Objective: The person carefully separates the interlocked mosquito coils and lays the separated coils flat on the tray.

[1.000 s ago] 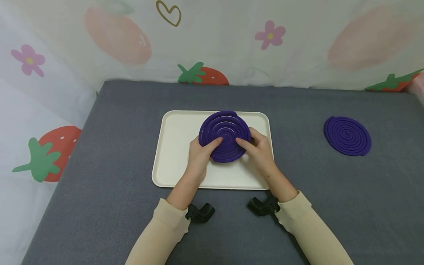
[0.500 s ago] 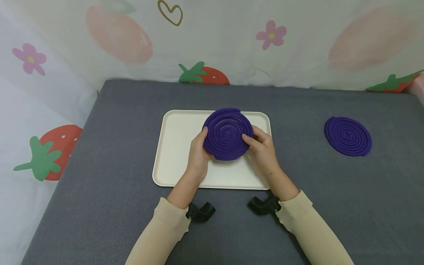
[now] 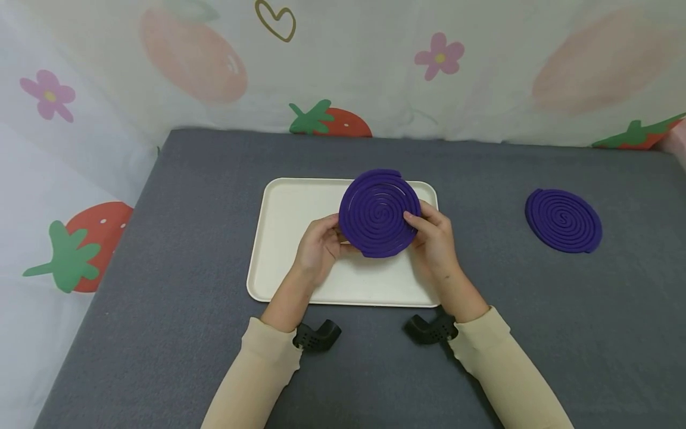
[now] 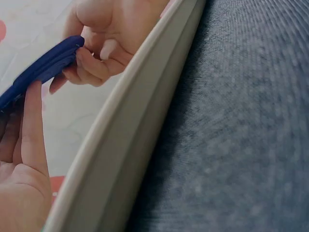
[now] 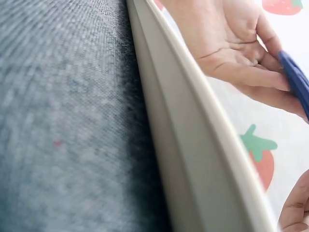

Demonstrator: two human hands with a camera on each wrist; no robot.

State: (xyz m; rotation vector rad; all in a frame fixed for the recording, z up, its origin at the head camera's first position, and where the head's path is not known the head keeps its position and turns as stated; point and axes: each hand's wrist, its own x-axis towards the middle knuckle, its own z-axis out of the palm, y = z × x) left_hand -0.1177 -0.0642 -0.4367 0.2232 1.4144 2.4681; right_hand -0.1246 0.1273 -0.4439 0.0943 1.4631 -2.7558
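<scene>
A purple coiled disc, its cord wound in a spiral with a stepped end at the rim, is held over a cream tray. My right hand grips its right edge, thumb on the upper face and fingers behind. At the left edge, my left hand holds it lightly, thumb at the rim and fingers partly under. In the left wrist view the disc appears nearly edge-on, between both hands. The right wrist view shows only part of the disc, at the right hand's fingers.
A second purple coiled disc lies flat on the grey cloth-covered table, right of the tray. Behind the table and along its left side hangs a white curtain printed with strawberries and flowers.
The held disc has shifted right and slightly up. My thumbs have slid outward from near its centre toward its edges, and the left hand now holds only the rim.
</scene>
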